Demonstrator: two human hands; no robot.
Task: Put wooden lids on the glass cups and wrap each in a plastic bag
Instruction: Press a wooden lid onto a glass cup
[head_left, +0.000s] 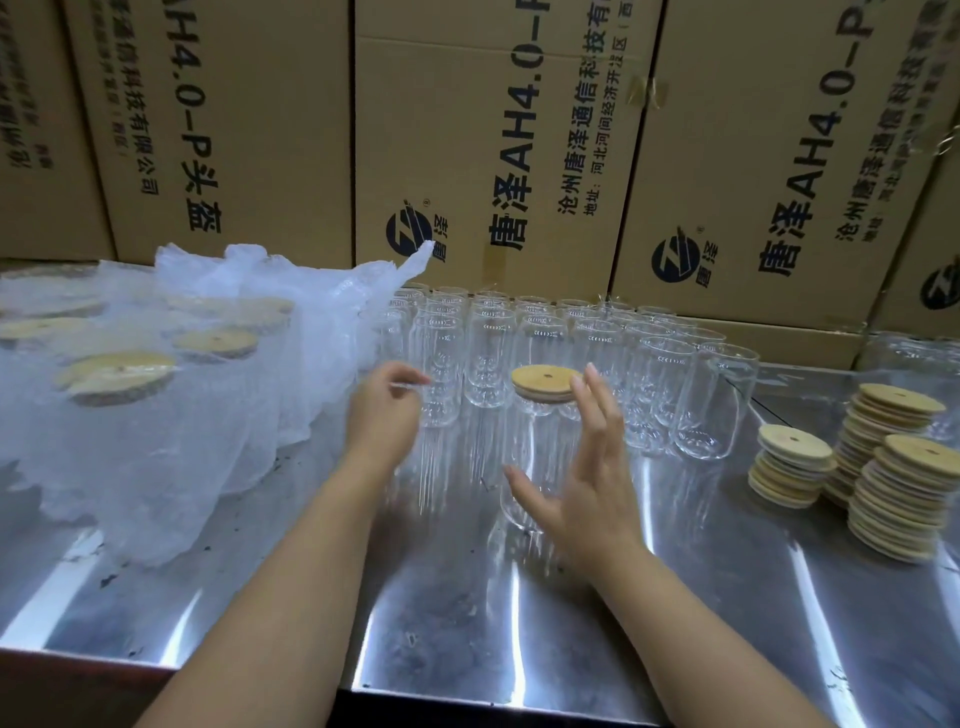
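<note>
Head view. One lidded cup (524, 467) stands on the steel table (467, 649), centre, nearer you than the rest. Its wooden lid (545, 382) sits flat on the rim.

Your right hand (587, 493) is just right of that cup, palm towards the glass, fingers straight and spread, gripping nothing. The fingertips reach the lid's right edge; contact cannot be told.

Your left hand (387, 410) is left of the cup, thumb and forefinger pinching the top of a thin clear bag (415, 385). It hangs in front of the bare cups.

Bare cups (649, 374): packed rows behind the lidded one, well over a dozen. Overlap blocks an exact count. The rows nearly touch the cartons (493, 130) along the back. One more glass (909, 364) is at far right, blurred.

Lid stacks (904, 504): three, close together at the right. The rear one is tallest and the left one shortest.

Wrapped cups (119, 376): a heap under crumpled plastic at left. At least five lids show through it.

Edges and room: the table's front edge runs below your forearms. Bare steel lies between that edge and the lidded cup, and between the cup and the lid stacks. The wrapped heap crowds the left side. The gap between your two hands holds only the lidded cup and the hanging bag.
</note>
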